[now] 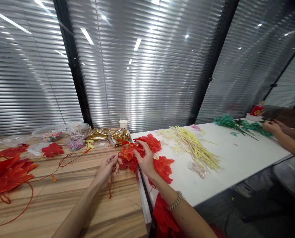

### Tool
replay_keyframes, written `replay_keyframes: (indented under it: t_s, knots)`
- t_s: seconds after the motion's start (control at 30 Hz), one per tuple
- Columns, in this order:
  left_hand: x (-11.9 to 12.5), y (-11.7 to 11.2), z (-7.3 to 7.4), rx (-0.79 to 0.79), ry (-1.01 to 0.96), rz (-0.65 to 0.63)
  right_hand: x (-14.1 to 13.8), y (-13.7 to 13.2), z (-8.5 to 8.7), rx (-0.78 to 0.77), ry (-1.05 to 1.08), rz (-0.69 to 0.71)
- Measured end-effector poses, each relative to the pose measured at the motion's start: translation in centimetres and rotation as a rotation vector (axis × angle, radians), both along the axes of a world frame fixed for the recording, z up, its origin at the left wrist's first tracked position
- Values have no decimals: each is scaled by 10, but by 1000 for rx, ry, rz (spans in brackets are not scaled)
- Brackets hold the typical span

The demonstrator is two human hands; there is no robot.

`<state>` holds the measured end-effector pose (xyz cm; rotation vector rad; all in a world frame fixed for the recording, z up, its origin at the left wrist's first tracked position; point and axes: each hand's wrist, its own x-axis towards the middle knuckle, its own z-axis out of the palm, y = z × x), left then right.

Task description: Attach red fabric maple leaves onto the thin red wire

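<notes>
My left hand (107, 169) is closed in a pinch on a thin red string (110, 185) that hangs down over the wooden table (70, 195). My right hand (144, 158) rests with fingers spread on a pile of red-orange fabric maple leaves (162, 165) lying across the seam between the wooden table and a white table (236, 158). The string runs left across the wood to more strung red leaves (8, 172). Further red leaves (163, 215) hang below my right forearm.
Pale yellow stems (197, 148) lie in a heap on the white table. Gold foil bags (112, 135), a paper cup (123, 124) and bags of coloured beads (74, 140) sit at the back. Another person's hands (273, 127) work on green stems (239, 125) at the right.
</notes>
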<state>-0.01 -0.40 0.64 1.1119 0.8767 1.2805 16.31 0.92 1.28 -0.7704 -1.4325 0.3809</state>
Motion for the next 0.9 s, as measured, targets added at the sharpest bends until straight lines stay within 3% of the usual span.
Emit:
replay_keyframes:
  t_s: [0.13,0.4,0.9]
  knots:
    - [-1,-1,3,-7,-23,-37,-1,4,-3,-41,-15,31]
    - [-1,-1,-4,-8,19,-149,1,7,-8,-43,-25,59]
    - [6,-7,-4,-158,144,-271,-1,8,-14,18,-175,74]
